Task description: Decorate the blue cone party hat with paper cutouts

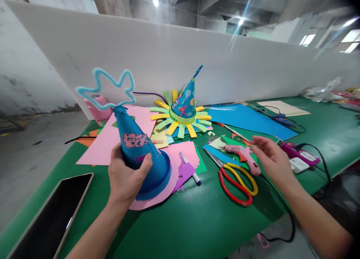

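My left hand (128,172) grips a blue paper cone hat (153,172), tilted to the left, with pink and purple paper cut-outs on its side and a pink brim below. From its tip rises a light-blue fuzzy pipe cleaner bent into a star-like outline (97,79). My right hand (271,157) is at the rear of a pink glue gun (243,154) lying on the table; its fingers are apart and not wrapped round it. Scissors (239,182) with red and yellow handles lie just nearer to me. A marker (189,169) rests beside the hat on pink and purple paper.
A second decorated cone hat (184,101) with yellow and green paper strips stands at the back. Blue card (244,118) and pink paper (98,150) lie on the green table (197,221). A phone (53,217) is front left; a purple power strip (302,154) is right.
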`<state>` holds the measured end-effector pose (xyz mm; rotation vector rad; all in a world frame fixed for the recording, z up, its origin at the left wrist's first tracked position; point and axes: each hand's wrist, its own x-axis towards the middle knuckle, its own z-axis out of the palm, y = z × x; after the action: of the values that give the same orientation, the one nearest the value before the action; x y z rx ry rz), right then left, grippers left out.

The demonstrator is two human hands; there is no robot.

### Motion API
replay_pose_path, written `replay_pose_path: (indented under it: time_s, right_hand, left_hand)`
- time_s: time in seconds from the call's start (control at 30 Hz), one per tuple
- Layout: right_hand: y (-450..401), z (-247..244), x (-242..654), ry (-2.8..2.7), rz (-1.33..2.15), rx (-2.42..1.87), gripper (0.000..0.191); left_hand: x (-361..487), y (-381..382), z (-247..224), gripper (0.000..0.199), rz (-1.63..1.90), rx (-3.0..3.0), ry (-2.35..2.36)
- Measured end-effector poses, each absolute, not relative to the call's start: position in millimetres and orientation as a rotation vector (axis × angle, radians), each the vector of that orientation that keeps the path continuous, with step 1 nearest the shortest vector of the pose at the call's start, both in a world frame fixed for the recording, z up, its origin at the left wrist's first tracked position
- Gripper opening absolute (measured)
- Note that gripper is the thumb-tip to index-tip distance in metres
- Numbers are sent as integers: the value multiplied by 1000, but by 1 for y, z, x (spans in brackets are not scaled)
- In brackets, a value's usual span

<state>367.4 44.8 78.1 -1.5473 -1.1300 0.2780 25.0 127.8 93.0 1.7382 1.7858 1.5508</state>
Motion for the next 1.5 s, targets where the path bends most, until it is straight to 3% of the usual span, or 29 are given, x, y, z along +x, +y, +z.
replay_pose_path:
  time_s: [0.33, 0.5, 0.67, 1.03, 1.27, 1.4, 1.5]
  right_hand:
    - [25, 57, 347, -1446, 275, -1733, 27]
    - [48, 68, 283, -2003, 334, -1625, 28]
    - [78, 64, 241, -2234, 131, -1682, 33]
    - [81, 60, 238, -2028, 340, -1654, 9]
    - [71, 71, 264, -1635, 855, -1499, 16]
    - [61, 72, 271, -1389, 966, -1453, 20]
    - [51, 70, 262, -1182, 1077, -1344, 20]
  left_hand:
    - [25, 115, 97, 59, 1534, 1785, 1755]
    - [5, 112, 110, 53, 1780, 1706, 1668]
    - [-23, 117, 124, 57, 2090, 1785, 1576]
    - [0, 126, 90, 62, 1682, 1932, 1779]
    - [6, 130, 88, 68, 1472, 1934, 1753]
    - [0, 104, 87, 78, 1661, 2136, 1747]
    - [12, 68, 87, 46, 1890, 2259, 1588]
